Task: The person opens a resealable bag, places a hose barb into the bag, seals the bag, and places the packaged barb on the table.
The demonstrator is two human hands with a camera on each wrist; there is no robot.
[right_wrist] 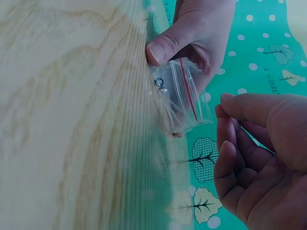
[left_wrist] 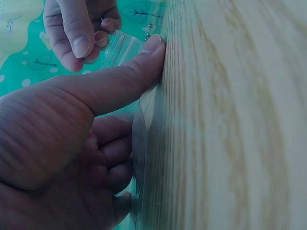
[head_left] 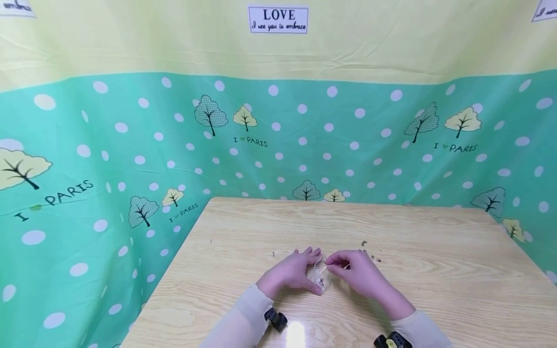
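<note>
A small clear zip bag [head_left: 321,275] with a red stripe lies between my two hands. Small metal pieces [right_wrist: 159,82], one of them ring-shaped, show through its plastic in the right wrist view. My left hand [head_left: 297,271] holds the bag near the tabletop, thumb [left_wrist: 139,62] on one side and fingers on the other. At the bag's zip end is my right hand [head_left: 354,273], thumb and forefinger brought together. Its fingertips [right_wrist: 225,108] are beside the bag's edge, and whether they pinch something tiny is not clear.
Several tiny metal pieces [head_left: 363,243] lie scattered on the wooden table [head_left: 243,222] beyond my right hand. Another small piece [head_left: 273,253] lies left of the left hand. A green dotted curtain [head_left: 300,125] hangs behind and beside the table.
</note>
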